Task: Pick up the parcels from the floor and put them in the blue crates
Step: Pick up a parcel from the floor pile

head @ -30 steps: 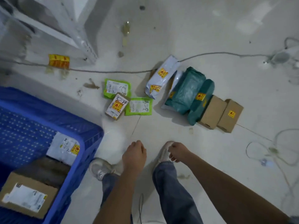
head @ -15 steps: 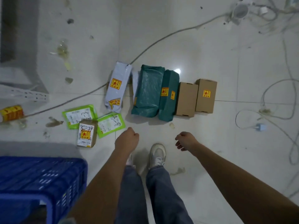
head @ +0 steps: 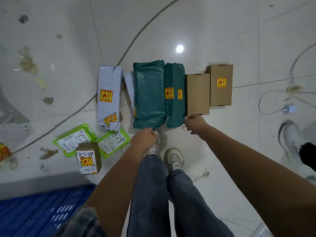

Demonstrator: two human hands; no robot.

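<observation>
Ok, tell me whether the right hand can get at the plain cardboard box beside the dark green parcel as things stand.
Probably yes. The right hand hangs just at the near end of the plain cardboard box, holding nothing, with bare floor around it. The narrow green parcel lies against the box's left side, so a top or end grip looks easier.

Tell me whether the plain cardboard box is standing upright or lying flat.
Lying flat. The plain cardboard box rests on its broad face on the floor, between a green parcel and the stickered box.

Pale tiled floor [head: 222, 23] stained with dirt, grey cable [head: 136, 38] curving far beyond the fingers, white cord with blue plug [head: 289, 108] right of the fingers, another person's white shoe [head: 290, 135] farther right
</observation>
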